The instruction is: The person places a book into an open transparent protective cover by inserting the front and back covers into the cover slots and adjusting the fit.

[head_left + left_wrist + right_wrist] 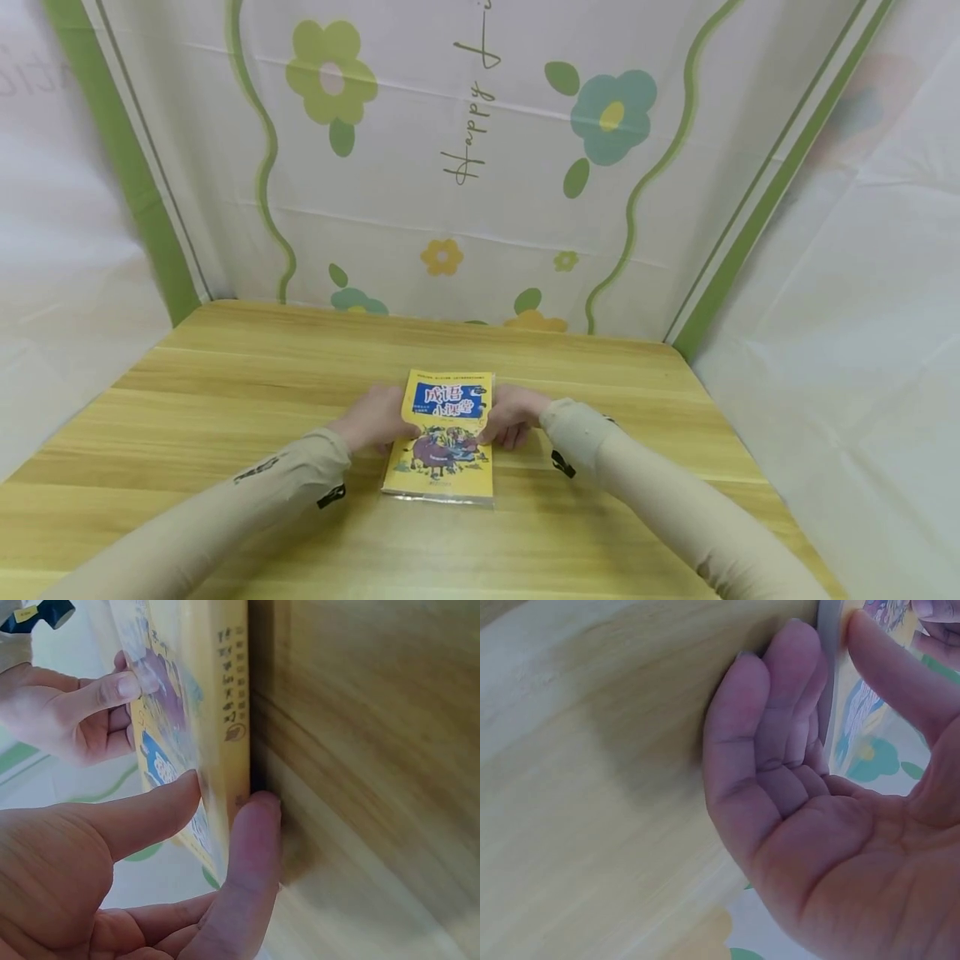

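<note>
A yellow book (447,442) in clear plastic wrap, with a blue title panel and a cartoon picture, lies at the middle of the wooden table. My left hand (377,417) grips its left side, thumb on the cover. In the left wrist view, that hand's index finger (253,847) lies along the printed spine (232,690), low by the tabletop. On the opposite side my right hand (513,414) holds the book's edge. The right wrist view shows its thumb (892,667) on the cover and its curled fingers (780,712) against the side, fingertips close to the table.
The wooden table (225,392) has rounded far corners. Behind it hangs a white cloth (405,200) printed with flowers and lettering, and pale cloth sides (847,333) stand to left and right. Dark clips or straps (332,497) show at both sleeve cuffs.
</note>
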Tool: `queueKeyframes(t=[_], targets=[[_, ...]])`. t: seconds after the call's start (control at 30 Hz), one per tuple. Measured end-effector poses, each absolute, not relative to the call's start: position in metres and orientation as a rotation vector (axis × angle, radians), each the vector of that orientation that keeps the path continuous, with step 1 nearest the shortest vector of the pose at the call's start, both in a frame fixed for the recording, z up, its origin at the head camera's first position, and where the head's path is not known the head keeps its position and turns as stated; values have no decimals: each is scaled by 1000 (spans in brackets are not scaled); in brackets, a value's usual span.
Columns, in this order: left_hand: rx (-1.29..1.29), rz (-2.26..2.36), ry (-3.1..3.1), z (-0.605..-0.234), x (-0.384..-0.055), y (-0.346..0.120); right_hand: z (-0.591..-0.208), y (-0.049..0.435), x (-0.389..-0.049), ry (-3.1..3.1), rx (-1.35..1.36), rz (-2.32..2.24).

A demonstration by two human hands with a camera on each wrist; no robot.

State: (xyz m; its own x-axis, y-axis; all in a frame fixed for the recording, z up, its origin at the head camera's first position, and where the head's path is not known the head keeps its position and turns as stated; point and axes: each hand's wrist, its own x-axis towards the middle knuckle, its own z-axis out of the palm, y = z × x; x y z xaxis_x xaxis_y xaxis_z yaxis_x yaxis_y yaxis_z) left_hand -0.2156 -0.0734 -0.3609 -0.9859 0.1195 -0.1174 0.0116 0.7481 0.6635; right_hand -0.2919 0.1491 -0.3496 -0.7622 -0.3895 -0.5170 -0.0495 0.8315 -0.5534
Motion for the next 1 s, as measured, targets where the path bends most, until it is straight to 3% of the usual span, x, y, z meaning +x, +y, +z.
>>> queueKeyframes(t=[0.5,1.0], targets=[[99,875,2860,-355,-215,-68,-355,156,-301,2236,-349,-734],[155,893,2917,-361,-208,-81,-356,186,-289,2312,-477,-802]])
